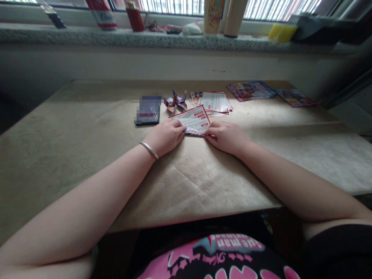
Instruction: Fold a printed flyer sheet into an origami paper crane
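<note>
Sheet [193, 118]: parts of its near edge are covered by the left hand [168, 135] and the right hand [226, 137]; its print is too small to be read.
Phone [149, 110]: the screen is blurred into blocks — nothing on it can be made out.
Paper stack [215, 101]: the lower sheets are mostly hidden by the top one.
Booklets [251, 91]: the cover pictures are smeared, the titles unreadable.
Red-and-white container [103, 17]: its top is cut off by the upper edge.
Shirt [221, 252]: cut off by the bottom edge — some lettering is lost.
</note>
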The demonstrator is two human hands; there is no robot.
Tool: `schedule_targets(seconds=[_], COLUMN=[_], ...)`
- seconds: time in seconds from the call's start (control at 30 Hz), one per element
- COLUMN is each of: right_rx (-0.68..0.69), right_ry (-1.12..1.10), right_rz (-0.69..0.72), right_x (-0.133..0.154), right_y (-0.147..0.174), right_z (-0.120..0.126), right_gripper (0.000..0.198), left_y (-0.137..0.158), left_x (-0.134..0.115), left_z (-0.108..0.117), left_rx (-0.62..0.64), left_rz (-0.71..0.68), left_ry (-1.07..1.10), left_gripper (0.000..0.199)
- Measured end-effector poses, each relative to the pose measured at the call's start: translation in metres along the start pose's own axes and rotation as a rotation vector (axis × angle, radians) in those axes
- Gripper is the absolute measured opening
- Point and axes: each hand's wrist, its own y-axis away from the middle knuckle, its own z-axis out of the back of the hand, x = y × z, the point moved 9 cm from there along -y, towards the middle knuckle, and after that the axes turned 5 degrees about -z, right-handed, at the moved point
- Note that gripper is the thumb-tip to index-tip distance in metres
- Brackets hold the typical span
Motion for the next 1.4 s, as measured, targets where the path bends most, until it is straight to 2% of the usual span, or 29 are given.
schedule_targets(seconds=[0.23,0.53,0.87,1.1,1.4], right_rx=[0.033,0.07,0.087,0.075,0.09], right_ry=[0.075,0.04,0.04,0.053,0.003], right_rz=[-0.022,-0.029,-0.047,-0.005,-0.022], right_x=[0.001,0.002,0.002,0.006,0.003], right_y=[0.002,0.002,0.001,0.003,0.002], right_z=[0.004,0.004,0.004,0.002,0.0], right_gripper=[0.024,0.025,0.026,0.034,0.034], left_y=[-0.001,-0.002,-0.01,-0.003,0.0], left_x=[-0.001,-0.002,-0.013,-0.027,-0.028], left_z=[0.0,0.003,0.003,0.003,0.003], left_rx=[0.044,0.044,0.159,0.236,0.221], left_rz=[0.033,0.07,0.217,0.087,0.119], left_ry=[-0.009,-0.005,-0.1,-0.129,-0.124], left_gripper=[0.035,0.035,0.04,0.039,0.043])
